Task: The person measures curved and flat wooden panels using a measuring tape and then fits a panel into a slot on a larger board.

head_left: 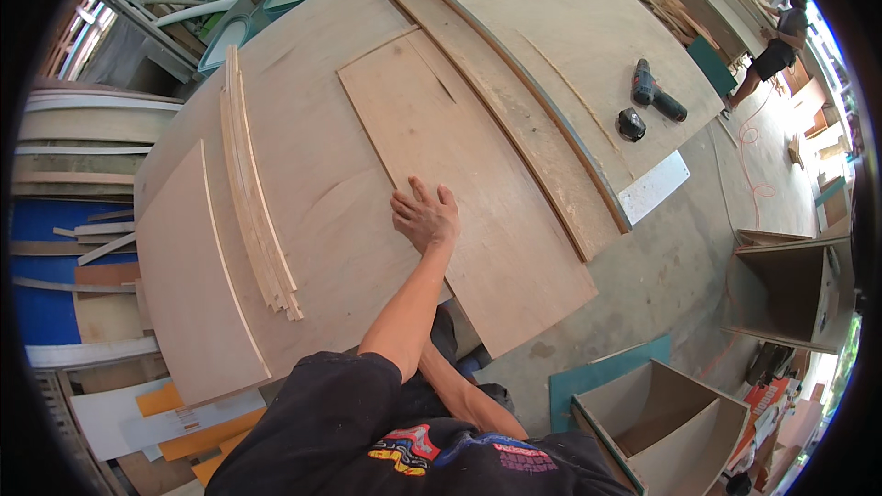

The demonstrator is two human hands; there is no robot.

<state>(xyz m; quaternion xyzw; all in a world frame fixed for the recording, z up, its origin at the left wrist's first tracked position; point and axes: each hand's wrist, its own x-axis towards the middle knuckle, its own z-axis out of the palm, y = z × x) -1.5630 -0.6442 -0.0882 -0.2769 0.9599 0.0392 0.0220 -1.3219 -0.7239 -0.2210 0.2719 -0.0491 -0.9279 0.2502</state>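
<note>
My left hand (pixel 427 217) rests on a long light-brown plywood board (pixel 469 184), close to its left edge, fingers apart. The board lies flat on a large plywood-topped table (pixel 322 129), and its near end sticks out past the table's edge. My right forearm (pixel 464 397) passes under the left one; its hand is hidden behind the left arm and the table edge. Along the board's right side runs a long wooden strip with raised edges (pixel 514 83).
Several thin wood strips (pixel 248 193) and another plywood sheet (pixel 197 285) lie on the left. A cordless drill (pixel 654 94), a black battery (pixel 631 124) and a white plate (pixel 654 186) are at the right. Open wooden boxes (pixel 661 422) stand on the floor. A person (pixel 781 41) stands far right.
</note>
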